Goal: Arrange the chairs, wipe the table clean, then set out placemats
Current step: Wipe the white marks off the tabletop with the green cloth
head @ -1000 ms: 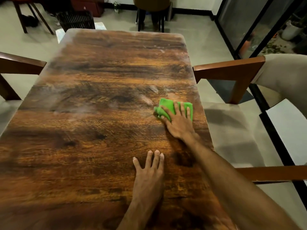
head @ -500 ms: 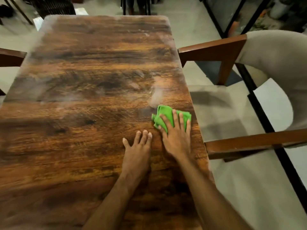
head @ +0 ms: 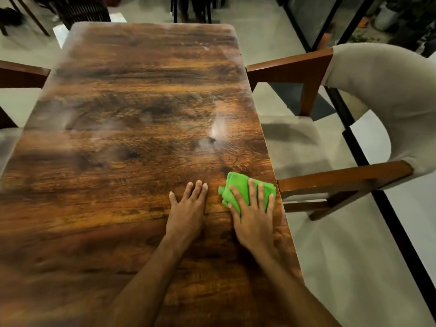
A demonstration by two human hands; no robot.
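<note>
Head view — one cloth (head: pixel 236 185), one table (head: pixel 141 95)

Pretty dim warm indoor light, glare streaking off the desk (head: pixel 132 109), edges bending w/ wide-angle, foreground blurring.

Left hand (head: pixel 186 210), right hand (head: pixel 256 218): apparently flat, palms down.

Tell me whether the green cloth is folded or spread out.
Folded: the green cloth sits as a small layered wad under the right hand, which presses it onto the table.
</note>
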